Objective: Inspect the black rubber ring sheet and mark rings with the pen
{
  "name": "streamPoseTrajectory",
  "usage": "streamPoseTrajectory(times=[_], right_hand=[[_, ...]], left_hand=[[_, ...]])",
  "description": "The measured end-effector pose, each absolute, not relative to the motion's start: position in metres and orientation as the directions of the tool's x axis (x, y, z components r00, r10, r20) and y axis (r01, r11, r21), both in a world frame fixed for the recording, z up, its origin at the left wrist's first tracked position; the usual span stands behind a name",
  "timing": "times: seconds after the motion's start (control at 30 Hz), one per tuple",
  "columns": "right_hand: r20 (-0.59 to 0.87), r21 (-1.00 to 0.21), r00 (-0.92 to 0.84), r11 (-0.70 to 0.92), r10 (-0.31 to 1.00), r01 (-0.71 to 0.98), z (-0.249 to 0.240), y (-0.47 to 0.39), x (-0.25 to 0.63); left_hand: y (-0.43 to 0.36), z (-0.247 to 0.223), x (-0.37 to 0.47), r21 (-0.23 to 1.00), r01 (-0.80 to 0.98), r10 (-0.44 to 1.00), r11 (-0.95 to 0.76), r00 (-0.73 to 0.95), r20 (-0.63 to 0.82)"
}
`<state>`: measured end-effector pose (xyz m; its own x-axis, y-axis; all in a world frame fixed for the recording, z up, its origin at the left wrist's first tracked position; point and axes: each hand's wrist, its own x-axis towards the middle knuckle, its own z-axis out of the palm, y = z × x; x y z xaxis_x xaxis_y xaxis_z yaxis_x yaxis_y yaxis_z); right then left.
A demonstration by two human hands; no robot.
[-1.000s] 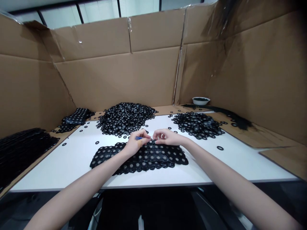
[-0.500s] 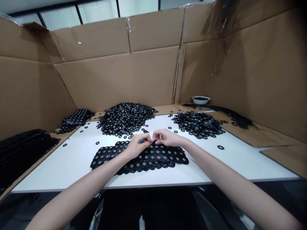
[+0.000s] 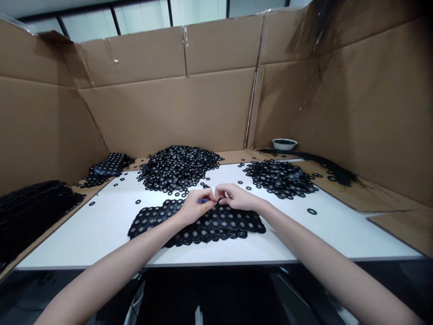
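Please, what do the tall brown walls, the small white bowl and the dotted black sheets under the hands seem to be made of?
Brown walls: matte cardboard, judging by the fold creases. White bowl: smooth, perhaps plastic or ceramic; its surface looks plain and even. Dotted black sheets: possibly rubber or plastic, from their faint sheen.

"Where does the camera look from?"
"The wearer's head, facing forward and down over the white tabletop [image 3: 81, 239]."
"How near?"
"Just behind its front edge; the left hand [image 3: 196, 205] and right hand [image 3: 237, 197] show below mid-frame, the cardboard back wall [image 3: 216, 108] stands farther off, windows [image 3: 142, 17] above."
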<state>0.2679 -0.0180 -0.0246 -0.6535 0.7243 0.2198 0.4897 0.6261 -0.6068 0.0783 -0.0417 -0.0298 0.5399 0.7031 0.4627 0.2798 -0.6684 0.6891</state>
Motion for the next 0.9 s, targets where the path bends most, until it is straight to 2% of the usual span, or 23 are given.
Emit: streamPoseTrajectory(times=[0.2, 0.3, 0.37, 0.43, 0.5, 0.63, 0.8, 0.9], right_hand=[[0.283, -0.489, -0.659, 0.696, 0.697, 0.526, -0.026, -0.021, 0.265], [0.281, -0.515, -0.653, 0.684, 0.704, 0.516, -0.026, -0.023, 0.264], [0.285, -0.552, -0.676, 0.693, 0.679, 0.464, -0.026, -0.025, 0.264], [0.288, -0.553, -0.697, 0.709, 0.656, 0.439, -0.025, -0.027, 0.264], [0.291, -0.518, -0.68, 0.708, 0.673, 0.479, -0.025, -0.029, 0.264], [0.307, -0.461, -0.621, 0.684, 0.721, 0.566, -0.027, -0.03, 0.264], [0.264, -0.382, -0.656, 0.701, 0.707, 0.602, -0.03, -0.027, 0.26], [0.284, -0.423, -0.649, 0.699, 0.706, 0.576, -0.03, -0.028, 0.26]], left_hand=[[-0.054, -0.02, 0.074, 0.657, 0.268, 0.691, -0.704, 0.469, 0.549], [-0.057, -0.015, 0.074, 0.726, 0.205, 0.732, -0.656, 0.409, 0.546], [-0.058, -0.014, 0.077, 0.796, 0.123, 0.747, -0.592, 0.454, 0.486], [-0.058, -0.015, 0.082, 0.878, -0.02, 0.718, -0.479, 0.566, 0.405], [-0.058, -0.018, 0.087, 0.94, -0.18, 0.646, -0.288, 0.689, 0.33], [-0.055, -0.019, 0.092, 0.942, -0.326, 0.535, 0.082, 0.812, 0.234], [-0.052, -0.015, 0.091, 0.867, -0.434, 0.604, 0.245, 0.768, 0.214], [-0.051, -0.016, 0.092, 0.869, -0.38, 0.528, 0.317, 0.832, 0.171]])
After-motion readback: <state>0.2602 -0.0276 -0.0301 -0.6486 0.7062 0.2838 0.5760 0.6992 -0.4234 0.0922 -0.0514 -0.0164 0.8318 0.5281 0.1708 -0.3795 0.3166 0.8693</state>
